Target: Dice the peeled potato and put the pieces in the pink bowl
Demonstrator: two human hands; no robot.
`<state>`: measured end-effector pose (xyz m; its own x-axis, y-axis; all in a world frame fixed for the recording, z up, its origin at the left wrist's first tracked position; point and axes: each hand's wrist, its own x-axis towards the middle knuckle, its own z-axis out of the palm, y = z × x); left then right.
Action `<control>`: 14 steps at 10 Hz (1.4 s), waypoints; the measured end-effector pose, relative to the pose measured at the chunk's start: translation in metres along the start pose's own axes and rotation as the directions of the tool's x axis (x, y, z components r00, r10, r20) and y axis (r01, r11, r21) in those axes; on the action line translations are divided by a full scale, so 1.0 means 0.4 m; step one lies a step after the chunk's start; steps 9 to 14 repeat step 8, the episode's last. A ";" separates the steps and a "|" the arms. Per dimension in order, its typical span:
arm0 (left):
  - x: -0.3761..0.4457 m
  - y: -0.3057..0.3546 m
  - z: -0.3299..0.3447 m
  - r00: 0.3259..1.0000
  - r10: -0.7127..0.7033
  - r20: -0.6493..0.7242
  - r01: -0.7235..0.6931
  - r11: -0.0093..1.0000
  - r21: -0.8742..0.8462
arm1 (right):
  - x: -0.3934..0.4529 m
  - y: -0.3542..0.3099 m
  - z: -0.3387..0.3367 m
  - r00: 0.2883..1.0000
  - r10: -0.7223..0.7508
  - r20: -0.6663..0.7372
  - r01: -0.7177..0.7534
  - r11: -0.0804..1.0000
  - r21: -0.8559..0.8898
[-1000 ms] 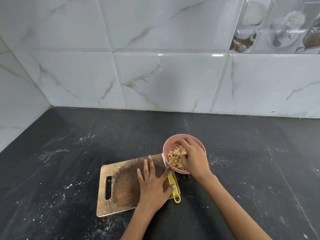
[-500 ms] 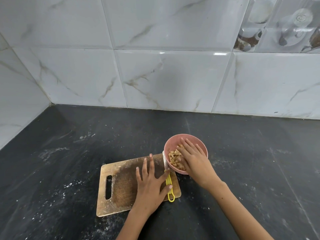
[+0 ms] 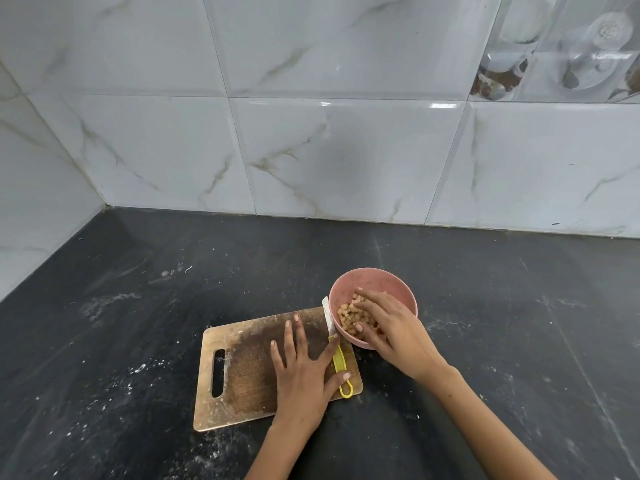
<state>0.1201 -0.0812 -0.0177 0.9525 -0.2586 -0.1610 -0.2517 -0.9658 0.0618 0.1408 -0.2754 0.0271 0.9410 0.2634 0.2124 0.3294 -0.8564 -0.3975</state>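
The pink bowl [image 3: 372, 284] stands on the dark counter just right of the wooden cutting board [image 3: 242, 368]. Diced potato pieces [image 3: 348, 315] fill its bottom. My right hand [image 3: 391, 329] reaches into the bowl with fingers spread out straight over the pieces. My left hand [image 3: 303, 368] lies flat on the board, fingers straight, its thumb next to the yellow handle of a knife [image 3: 338, 358]. The knife lies along the board's right edge, its white blade tip beside the bowl's rim.
The black counter [image 3: 138, 306] carries white starchy specks around the board. A tiled wall [image 3: 311, 150] closes the back and the left side. The board's handle slot faces left.
My right hand's fingers went from curled over the pieces to spread out straight inside the bowl. My left hand stayed flat on the board.
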 end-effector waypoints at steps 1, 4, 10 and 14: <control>0.000 0.007 0.001 1.000 -0.022 -0.012 0.022 1.000 -0.007 | 0.001 -0.016 -0.011 0.975 0.076 -0.208 -0.052 0.991 0.120; 0.004 0.003 0.006 1.000 0.006 -0.014 -0.006 1.000 -0.005 | 0.031 -0.058 -0.062 0.981 0.137 -0.138 -0.139 0.990 -0.006; -0.027 0.012 -0.047 0.936 0.041 -0.349 -0.061 0.997 -0.049 | 0.008 -0.043 0.016 0.987 0.103 -0.121 -0.127 0.968 -0.215; -0.027 0.012 -0.047 0.936 0.041 -0.349 -0.061 0.997 -0.049 | 0.008 -0.043 0.016 0.987 0.103 -0.121 -0.127 0.968 -0.215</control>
